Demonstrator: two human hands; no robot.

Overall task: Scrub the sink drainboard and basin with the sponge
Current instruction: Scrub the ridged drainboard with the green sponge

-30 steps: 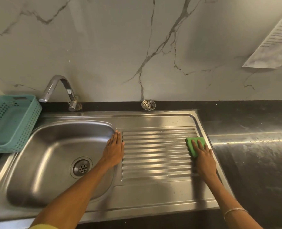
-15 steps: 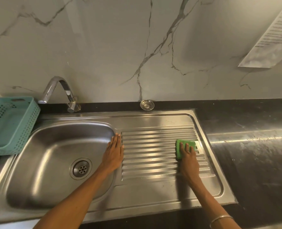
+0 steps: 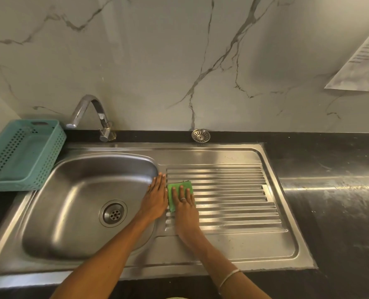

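- Head view: a stainless steel sink (image 3: 222, 156) is set into a dark countertop (image 3: 330, 190), with the basin (image 3: 71, 201) on the left and the ribbed drainboard (image 3: 233, 201) on the right.
- The right hand (image 3: 184, 209) lies flat on a green sponge (image 3: 180, 187), fingers straight and spread a little, pressing it onto the left end of the drainboard ribs. Green shows ahead of the fingertips and along the left side of the hand.
- A ring sits on one finger of the right hand, and a thin bangle (image 3: 229, 278) circles that wrist.
- The left hand (image 3: 155, 200) rests palm down on the strip of steel between basin and drainboard, fingers straight and together, holding nothing. Its fingertips reach the basin's right rim.
- The two hands lie side by side, the left one just beside the sponge's left edge; I cannot tell whether they touch.
- The drain (image 3: 113, 213) sits in the basin floor, well left of both hands.
- A curved chrome tap (image 3: 88, 114) stands behind the basin, its spout pointing left.
- A loose round strainer (image 3: 200, 135) lies on the dark ledge behind the drainboard, against the marble-patterned wall (image 3: 157, 61).
- A teal perforated basket (image 3: 24, 156) sits at the left, overlapping the sink's edge.
- A printed paper sheet (image 3: 360, 61) is fixed to the wall at the upper right.
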